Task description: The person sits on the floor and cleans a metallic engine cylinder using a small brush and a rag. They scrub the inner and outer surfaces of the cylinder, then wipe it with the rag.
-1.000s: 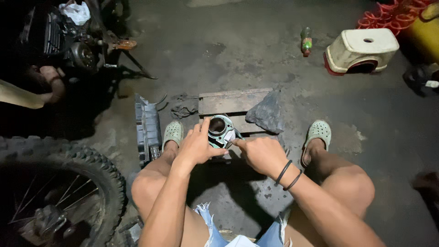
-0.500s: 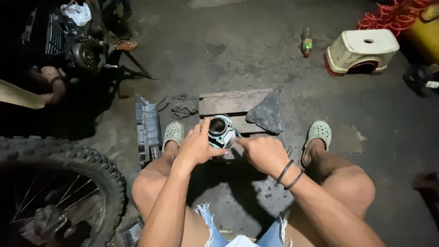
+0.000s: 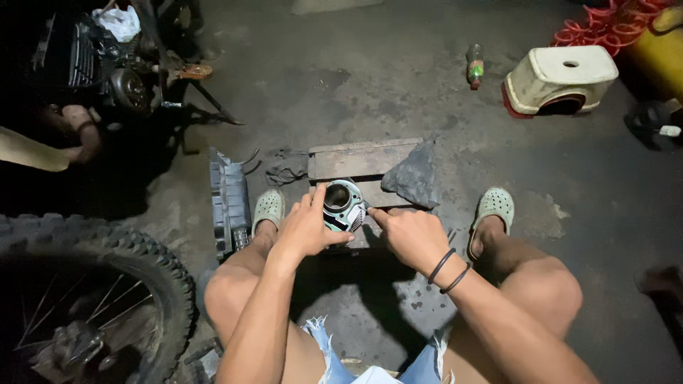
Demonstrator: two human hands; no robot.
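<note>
While it rests on the near edge of the wooden board (image 3: 363, 160), the metal cylinder part (image 3: 343, 205), round-bored and pale teal at its flange, is held steady between the knees. It is clasped from the left by the left hand (image 3: 307, 229), whose grip is wrapped around its side, thumb laid under the lower rim. The right hand (image 3: 411, 235) is pressed to its right edge, fingers curled together around a thin tool that can barely be made out; two dark bands are worn at that wrist. A rough grey stone (image 3: 415, 178) is propped on the board's right end, just beside the part. Pale green clogs (image 3: 269, 208) are planted on the concrete floor (image 3: 398, 92) on either side. A ribbed grey casing (image 3: 229, 203) is stood on edge left of the left foot. Farther out, a knobbly tyre (image 3: 107, 284) is seen lower left, a motorcycle engine (image 3: 107, 67) upper left, and a bottle (image 3: 474, 65) and an overturned white stool (image 3: 562, 78) well apart at the upper right.
</note>
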